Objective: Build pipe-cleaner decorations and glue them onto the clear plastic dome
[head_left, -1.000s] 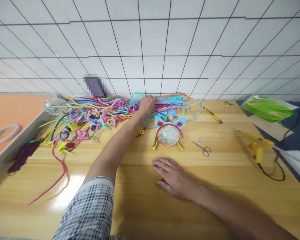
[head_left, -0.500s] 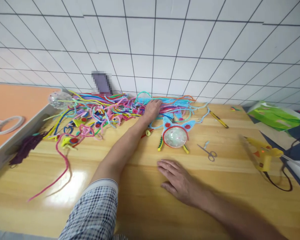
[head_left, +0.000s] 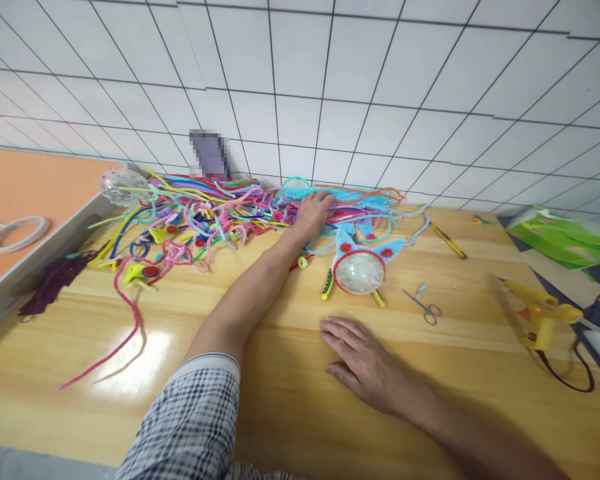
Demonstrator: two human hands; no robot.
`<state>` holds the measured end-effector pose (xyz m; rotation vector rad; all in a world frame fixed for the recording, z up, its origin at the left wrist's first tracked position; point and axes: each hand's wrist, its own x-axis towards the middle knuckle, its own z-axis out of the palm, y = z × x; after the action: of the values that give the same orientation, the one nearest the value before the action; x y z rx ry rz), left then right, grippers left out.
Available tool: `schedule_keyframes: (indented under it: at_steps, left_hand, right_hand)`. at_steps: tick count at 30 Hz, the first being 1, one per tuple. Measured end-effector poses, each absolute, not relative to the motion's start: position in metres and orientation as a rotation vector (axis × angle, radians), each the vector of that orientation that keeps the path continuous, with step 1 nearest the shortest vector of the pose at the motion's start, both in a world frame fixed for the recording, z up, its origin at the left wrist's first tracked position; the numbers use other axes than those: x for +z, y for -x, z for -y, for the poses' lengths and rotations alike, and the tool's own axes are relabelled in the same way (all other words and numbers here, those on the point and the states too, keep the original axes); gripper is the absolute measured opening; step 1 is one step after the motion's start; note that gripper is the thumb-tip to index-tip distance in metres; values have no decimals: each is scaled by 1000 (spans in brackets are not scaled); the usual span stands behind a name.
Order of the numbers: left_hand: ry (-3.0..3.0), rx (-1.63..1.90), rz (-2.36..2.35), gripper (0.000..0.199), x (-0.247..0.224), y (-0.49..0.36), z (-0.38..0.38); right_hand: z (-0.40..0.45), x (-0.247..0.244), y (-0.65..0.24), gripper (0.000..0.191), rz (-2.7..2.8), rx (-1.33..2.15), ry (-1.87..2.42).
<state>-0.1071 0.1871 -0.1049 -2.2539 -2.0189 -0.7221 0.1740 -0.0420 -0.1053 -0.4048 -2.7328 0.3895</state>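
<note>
My left hand reaches to the back of the table. It lies on the pile of pipe cleaners, touching the light blue bundle, its fingers stretched forward and partly apart. Only its back shows, and the palm is hidden. My right hand rests on the bare wood nearer to me, fingers extended with nothing in them. Between the hands and the wall sits a clear dome with confetti, edged in red, with blue pointed pieces bearing red discs. Green-and-yellow handles poke out beneath it.
Scissors and a yellow cutter knife lie to the right. A yellow glue gun with an orange light stands farther right, near a green packet. Tangled pipe cleaners fill the back left. A tape roll lies at far left.
The camera view has shifted slightly. My left hand has moved a little over the blue bundle, its fingers more spread. My right hand stays on the table.
</note>
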Motion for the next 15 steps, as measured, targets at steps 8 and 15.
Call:
schedule_keyframes:
  at_steps: [8, 15]
  left_hand:
    - [2028, -827, 2087, 37, -85, 108, -179]
    - [2166, -700, 2110, 39, -91, 104, -177]
  right_hand:
    - [42, -103, -173, 40, 2721, 370, 405]
    - [42, -102, -173, 42, 2731, 375, 407]
